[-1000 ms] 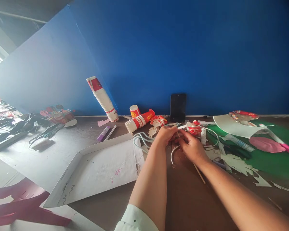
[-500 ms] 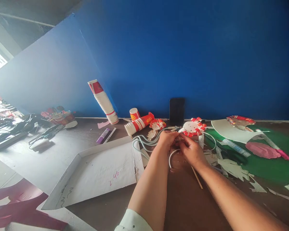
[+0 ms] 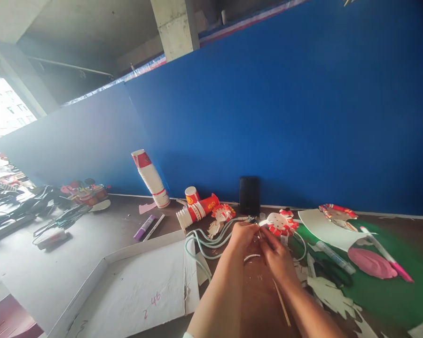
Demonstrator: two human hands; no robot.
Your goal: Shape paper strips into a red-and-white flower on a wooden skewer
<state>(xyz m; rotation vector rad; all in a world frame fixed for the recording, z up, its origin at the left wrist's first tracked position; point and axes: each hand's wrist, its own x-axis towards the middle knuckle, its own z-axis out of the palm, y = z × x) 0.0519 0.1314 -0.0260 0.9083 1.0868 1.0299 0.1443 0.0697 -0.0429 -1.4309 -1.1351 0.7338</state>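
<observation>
My left hand (image 3: 245, 237) and my right hand (image 3: 277, 253) meet above the table, fingertips pinched together. A thin wooden stick (image 3: 282, 303) slants out from under my right hand, in line with the pinched fingertips, so its upper part seems held there. Whatever small piece lies between my left fingers is hidden. Just beyond the fingertips lies a white disc with a red and white curled rim (image 3: 279, 223), cut from a paper cup. Pale green cable loops (image 3: 206, 249) lie left of my left hand.
Left stands a white cardboard tray (image 3: 127, 295). Behind it are stacked paper cups (image 3: 151, 180), fallen cups (image 3: 200, 210) and a purple glue stick (image 3: 144, 227). A black phone (image 3: 249, 195) leans on the blue partition (image 3: 268, 117). Right lie scissors (image 3: 333, 272), a pink marker (image 3: 387, 256) and paper scraps (image 3: 333, 295).
The camera has tilted up, so the table and things sit lower in view. My hands remain pinched together at the same spot by the disc, with a slight shift of the right fingers.
</observation>
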